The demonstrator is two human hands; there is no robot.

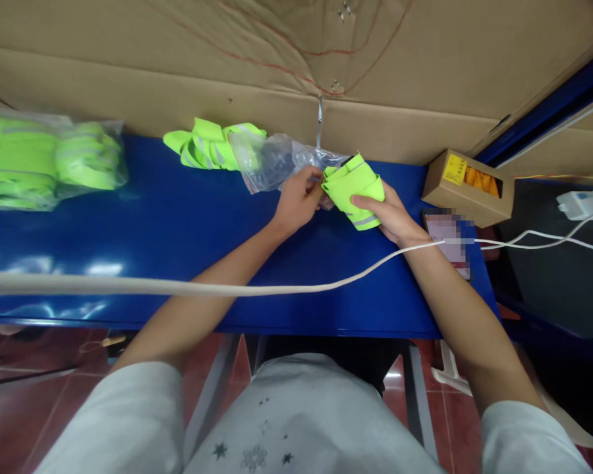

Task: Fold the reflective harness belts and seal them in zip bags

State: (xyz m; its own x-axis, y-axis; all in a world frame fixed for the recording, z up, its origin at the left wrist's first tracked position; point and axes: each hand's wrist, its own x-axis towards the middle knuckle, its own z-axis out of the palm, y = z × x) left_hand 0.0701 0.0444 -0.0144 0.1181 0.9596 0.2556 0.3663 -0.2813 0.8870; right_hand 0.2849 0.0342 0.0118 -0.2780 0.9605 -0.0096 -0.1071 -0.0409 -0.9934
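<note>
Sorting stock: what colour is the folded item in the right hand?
The folded item is neon yellow-green with a grey stripe; head view.

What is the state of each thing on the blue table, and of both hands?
folded green piece: folded, gripped by right hand
clear bag: crumpled, pinched by left hand
loose green piece: unbagged, lying on table
green bundle: wrapped in plastic
cardboard box: lying flat
</note>
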